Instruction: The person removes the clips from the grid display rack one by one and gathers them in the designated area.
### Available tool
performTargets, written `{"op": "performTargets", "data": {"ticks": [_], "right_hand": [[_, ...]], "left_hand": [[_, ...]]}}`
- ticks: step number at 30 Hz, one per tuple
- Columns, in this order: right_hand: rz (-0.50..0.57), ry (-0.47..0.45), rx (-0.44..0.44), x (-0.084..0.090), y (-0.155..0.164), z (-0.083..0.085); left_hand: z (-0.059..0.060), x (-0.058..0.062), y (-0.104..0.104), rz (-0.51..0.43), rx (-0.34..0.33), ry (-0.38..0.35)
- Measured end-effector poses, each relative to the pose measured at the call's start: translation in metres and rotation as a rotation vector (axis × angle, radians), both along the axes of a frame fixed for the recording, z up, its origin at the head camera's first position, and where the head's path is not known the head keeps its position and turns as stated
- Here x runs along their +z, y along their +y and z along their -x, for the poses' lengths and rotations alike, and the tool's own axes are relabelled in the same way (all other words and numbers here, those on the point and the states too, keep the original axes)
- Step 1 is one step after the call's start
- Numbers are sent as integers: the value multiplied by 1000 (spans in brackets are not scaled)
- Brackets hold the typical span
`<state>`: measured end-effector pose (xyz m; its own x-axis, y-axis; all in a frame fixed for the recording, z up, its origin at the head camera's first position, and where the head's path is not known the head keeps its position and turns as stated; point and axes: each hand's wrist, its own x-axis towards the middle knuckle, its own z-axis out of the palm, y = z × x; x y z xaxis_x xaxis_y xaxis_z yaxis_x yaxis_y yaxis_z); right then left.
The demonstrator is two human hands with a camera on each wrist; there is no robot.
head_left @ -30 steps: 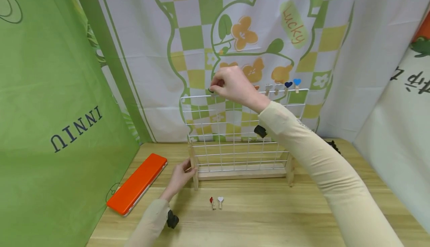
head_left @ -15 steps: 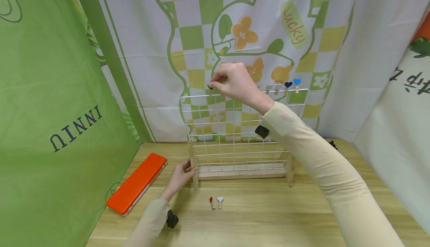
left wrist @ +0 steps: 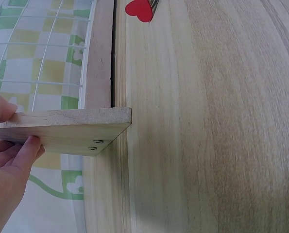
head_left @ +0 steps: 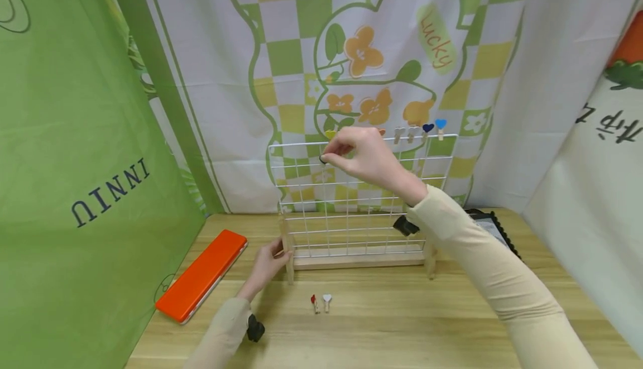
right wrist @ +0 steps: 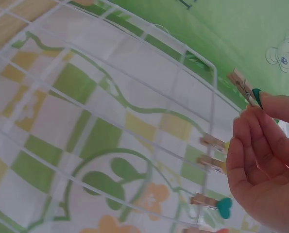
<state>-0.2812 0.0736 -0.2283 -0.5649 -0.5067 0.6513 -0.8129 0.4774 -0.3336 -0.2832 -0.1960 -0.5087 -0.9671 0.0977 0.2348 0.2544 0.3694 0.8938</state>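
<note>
At frame centre, the right hand (head_left: 364,154) pinches a small wooden clip (right wrist: 245,86) with a dark green heart, held in front of the wire grid (head_left: 351,201) just below its top rail. At lower left of centre, the left hand (head_left: 266,263) grips the grid's wooden foot (left wrist: 66,128). 2 clips (head_left: 320,302) lie on the table (head_left: 402,324).

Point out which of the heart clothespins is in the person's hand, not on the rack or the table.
The dark green-headed clothespin pinched in the right hand. The others are clipped along the wire rack top or lie on the table.
</note>
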Motion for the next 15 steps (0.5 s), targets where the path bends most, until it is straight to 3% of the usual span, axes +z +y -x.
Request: {"op": "performTargets", "data": {"ticks": [6, 15], "right_hand": [[-32, -79, 20, -49, 6, -4], [-98, -261, 45, -143, 10, -15]], "left_hand": [[-16, 27, 3, -2, -48, -23], [-17, 27, 2, -41, -48, -37]]}}
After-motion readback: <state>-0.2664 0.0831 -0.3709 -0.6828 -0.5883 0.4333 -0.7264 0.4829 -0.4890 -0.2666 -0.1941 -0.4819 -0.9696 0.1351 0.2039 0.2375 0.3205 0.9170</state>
